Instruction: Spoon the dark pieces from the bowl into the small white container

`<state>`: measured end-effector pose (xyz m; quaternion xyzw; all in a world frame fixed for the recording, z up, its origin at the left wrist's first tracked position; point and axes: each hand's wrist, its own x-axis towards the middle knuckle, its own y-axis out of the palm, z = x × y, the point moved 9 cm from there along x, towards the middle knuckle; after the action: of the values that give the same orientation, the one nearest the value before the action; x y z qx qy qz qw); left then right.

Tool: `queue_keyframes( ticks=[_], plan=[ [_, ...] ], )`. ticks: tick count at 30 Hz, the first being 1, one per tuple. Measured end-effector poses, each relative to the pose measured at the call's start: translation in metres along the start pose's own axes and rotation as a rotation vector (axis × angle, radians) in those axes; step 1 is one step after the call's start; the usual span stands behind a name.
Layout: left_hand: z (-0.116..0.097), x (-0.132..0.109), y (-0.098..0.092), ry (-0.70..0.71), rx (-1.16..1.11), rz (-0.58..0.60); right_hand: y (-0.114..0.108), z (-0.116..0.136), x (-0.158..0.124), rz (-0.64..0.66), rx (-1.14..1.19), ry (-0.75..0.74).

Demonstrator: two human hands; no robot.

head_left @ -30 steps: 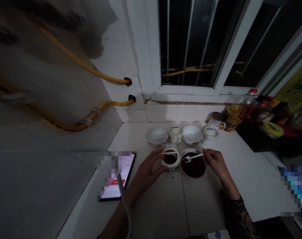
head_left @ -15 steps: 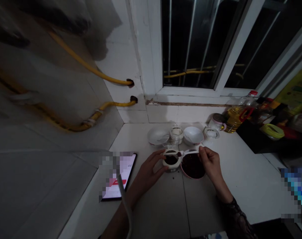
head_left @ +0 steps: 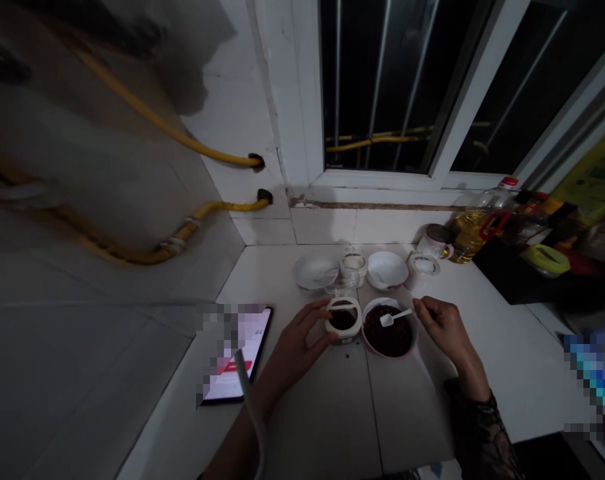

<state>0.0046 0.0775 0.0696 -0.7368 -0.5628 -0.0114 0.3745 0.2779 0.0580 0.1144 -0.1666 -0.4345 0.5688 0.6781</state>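
My left hand (head_left: 296, 343) is closed round a small white jar (head_left: 343, 320) with dark contents, thumb and fingers on its side. Right beside it stands a pink-rimmed bowl (head_left: 388, 331) full of dark beans or grains. My right hand (head_left: 445, 325) pinches the handle of a small white spoon (head_left: 394, 318), whose bowl hovers over the dark contents of the pink-rimmed bowl.
Behind stand two white bowls (head_left: 316, 270) (head_left: 386, 269), a small glass jar (head_left: 353, 265) and a lidded jar (head_left: 422, 266). A phone (head_left: 238, 353) lies lit at the left. An oil bottle (head_left: 475, 223) and other bottles crowd the back right. Yellow pipes (head_left: 182, 230) run along the left wall.
My right hand carried the spoon from the bowl over to the white jar, then back over the bowl. My left hand has stayed on the jar.
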Motion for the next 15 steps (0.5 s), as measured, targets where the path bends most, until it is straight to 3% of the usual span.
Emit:
queue_keyframes(
  ticks=[3, 7, 15],
  plan=[
    [-0.002, -0.001, -0.001, 0.014, 0.039, 0.008, 0.013, -0.008, -0.004, 0.151, -0.014, 0.053],
    [-0.001, -0.002, -0.002, 0.008, 0.062, 0.001, 0.036, 0.005, -0.010, 0.296, 0.013, 0.070],
    [-0.001, -0.001, -0.003, 0.041, 0.044, -0.008, 0.035, -0.019, -0.011, 0.281, 0.197, 0.288]
  ],
)
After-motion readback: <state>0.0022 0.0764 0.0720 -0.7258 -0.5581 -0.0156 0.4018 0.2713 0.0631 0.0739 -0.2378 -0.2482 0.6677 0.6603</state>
